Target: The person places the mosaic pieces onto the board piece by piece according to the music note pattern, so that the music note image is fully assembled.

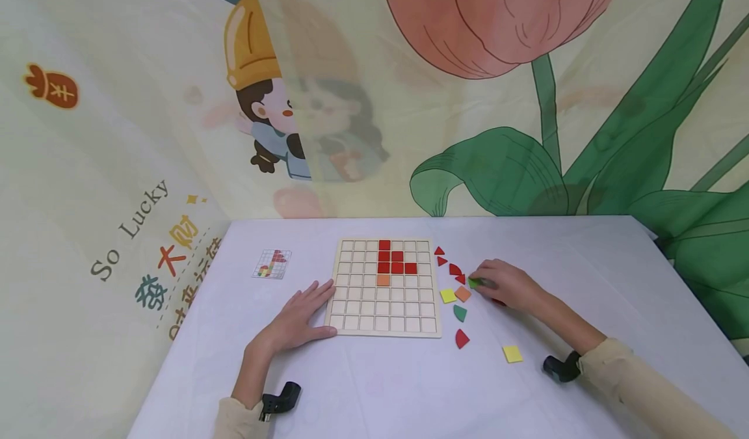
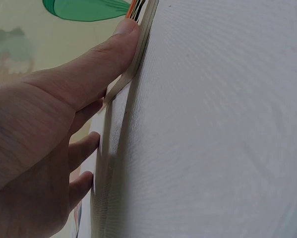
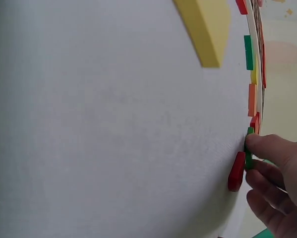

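Observation:
A square wooden grid board (image 1: pixel 351 296) lies on the table, with several red square tiles (image 1: pixel 383 255) and one orange tile (image 1: pixel 383 279) in its cells. My left hand (image 1: pixel 301 317) rests at the board's left edge, its fingers spread and fairly straight, thumb at the near corner. Just right of the board, my right hand (image 1: pixel 504 283) pinches a green piece (image 3: pixel 249 148) between thumb and fingers, low over the table. A red piece (image 3: pixel 236 172) lies beside those fingertips in the right wrist view; in the head view the hand mostly hides it.
Loose pieces lie right of the board: small red triangles (image 1: pixel 439 251), a yellow square (image 1: pixel 447 296), an orange square (image 1: pixel 463 294), a green quarter-round (image 1: pixel 460 313) and a red one (image 1: pixel 462 339). Another yellow square (image 1: pixel 512 354) sits nearer. A printed pattern card (image 1: pixel 279 257) is left of the board.

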`<state>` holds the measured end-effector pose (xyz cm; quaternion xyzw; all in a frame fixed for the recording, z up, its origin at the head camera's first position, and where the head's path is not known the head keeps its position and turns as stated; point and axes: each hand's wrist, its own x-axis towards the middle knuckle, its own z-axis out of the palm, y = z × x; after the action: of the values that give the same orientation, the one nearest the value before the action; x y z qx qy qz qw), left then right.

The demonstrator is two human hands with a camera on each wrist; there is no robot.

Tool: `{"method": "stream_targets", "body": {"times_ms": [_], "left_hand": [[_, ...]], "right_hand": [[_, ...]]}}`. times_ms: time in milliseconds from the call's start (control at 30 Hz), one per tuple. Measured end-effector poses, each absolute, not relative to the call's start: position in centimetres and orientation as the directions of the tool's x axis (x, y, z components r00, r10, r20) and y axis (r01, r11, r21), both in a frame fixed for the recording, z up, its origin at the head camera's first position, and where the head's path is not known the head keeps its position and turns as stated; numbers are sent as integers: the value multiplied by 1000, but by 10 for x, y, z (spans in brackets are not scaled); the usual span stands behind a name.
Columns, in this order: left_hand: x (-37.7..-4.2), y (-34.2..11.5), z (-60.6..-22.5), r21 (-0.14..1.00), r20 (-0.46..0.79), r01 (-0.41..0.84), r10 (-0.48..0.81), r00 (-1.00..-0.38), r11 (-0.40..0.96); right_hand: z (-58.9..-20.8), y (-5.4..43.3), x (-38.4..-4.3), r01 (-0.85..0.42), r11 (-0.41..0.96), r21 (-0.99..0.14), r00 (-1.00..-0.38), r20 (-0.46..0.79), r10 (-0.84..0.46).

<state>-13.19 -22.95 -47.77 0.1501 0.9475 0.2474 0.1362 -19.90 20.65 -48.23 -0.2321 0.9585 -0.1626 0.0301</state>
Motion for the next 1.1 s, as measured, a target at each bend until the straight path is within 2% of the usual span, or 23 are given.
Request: {"method": "stream_targets", "body": {"times_ms": [100,233,333,433,600,700,1100], "left_hand": [[-132,-230,-477,512,-182,216,351,-919,832],[-131,-231,-477,514,-185,213,350,-918,831],[-131,-231,-478,513,-183,213,348,-919,832],[-131,-231,-478,510,-177,219,350,-920,832],[-132,-229,-478,510,-167,232,360,-918,828],[-132,-228,-478,511,-165,235,362,-917,827],[-131,-229,-476,509,-171,228,357,-918,830]], "right_hand": [[-477,199,-201,-455,842,-290,-889,94,-448],[-463,173,-199,-521,790,-324,-854,217,-473],[-455,144,-195,-629,703,-332,-777,307,-550],[-455,115,-194,-727,625,-284,-684,371,-628],[-466,76,-196,-801,559,-214,-597,358,-718],[-474,61,-198,-809,556,-189,-586,315,-746],[-482,46,-196,-788,600,-136,-614,244,-751]]}}
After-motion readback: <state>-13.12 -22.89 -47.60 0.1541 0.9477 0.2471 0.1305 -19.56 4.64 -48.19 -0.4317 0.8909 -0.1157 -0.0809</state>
